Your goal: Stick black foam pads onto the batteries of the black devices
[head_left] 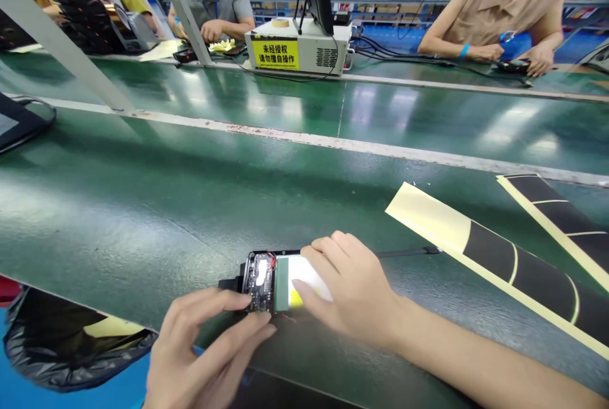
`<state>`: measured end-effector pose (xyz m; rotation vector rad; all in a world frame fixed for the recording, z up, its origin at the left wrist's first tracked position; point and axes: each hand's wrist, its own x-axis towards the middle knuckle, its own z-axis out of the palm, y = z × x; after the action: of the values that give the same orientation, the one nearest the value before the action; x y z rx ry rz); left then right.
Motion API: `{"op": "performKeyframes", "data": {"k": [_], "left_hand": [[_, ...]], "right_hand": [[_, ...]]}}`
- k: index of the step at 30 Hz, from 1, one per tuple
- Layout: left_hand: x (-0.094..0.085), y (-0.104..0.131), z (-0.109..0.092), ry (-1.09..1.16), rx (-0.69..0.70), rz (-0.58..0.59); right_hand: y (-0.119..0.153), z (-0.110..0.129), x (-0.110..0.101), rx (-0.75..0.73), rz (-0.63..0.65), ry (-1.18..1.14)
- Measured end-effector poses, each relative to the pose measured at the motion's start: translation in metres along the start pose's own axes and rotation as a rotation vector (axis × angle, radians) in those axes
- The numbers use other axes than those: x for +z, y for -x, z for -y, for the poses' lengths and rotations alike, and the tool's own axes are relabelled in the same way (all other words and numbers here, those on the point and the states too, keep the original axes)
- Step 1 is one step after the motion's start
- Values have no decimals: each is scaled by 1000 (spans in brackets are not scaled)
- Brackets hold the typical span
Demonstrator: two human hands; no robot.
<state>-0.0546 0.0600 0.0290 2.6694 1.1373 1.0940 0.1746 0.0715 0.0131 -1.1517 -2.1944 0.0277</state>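
A small opened electronic device lies near the front edge of the green work surface. It shows a black circuit board on its left and a pale battery on its right. My right hand lies flat over the battery end and presses on it with the fingers. My left hand comes up from below, its fingertips touching the circuit-board end. Neither hand lifts the device.
Two yellow backing strips with black adhesive patches lie to the right. A white machine with a yellow warning label stands across the belt. Other people work at the far side. A black bag hangs at lower left.
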Motion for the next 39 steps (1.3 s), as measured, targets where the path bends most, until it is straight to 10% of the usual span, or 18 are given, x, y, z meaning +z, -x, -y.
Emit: {"op": "performKeyframes", "data": {"k": [16, 39], "left_hand": [[-3, 0, 22, -95, 493, 279], [-17, -25, -11, -449, 459, 404]], "right_hand": [[0, 1, 1, 14, -11, 19], [0, -1, 0, 1, -17, 76]]}}
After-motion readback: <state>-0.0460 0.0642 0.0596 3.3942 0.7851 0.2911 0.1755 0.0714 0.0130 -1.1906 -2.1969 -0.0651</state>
